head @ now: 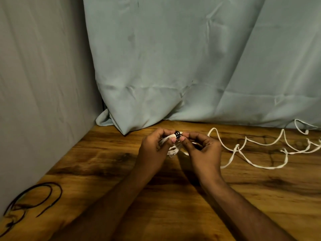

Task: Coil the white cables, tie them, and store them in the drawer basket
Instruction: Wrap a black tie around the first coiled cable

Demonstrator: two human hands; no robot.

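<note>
Black cord (33,199) is left at the near-left table (173,214) edge, while the coiled white cable (171,145) is pinched between both hands (178,145), its black tie (177,134) uppermost.

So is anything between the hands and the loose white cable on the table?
Nothing visible. The loose cable lies on bare table beside the right hand; both hands, left too, hold the coiled bundle.

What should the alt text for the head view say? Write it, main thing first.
Two hands hold a coiled white cable bundle above a wooden table; the left hand grips the coil while the right hand pinches the black tie wrapped around it. Another white cable lies loose at right, thin black ties at left.
</note>
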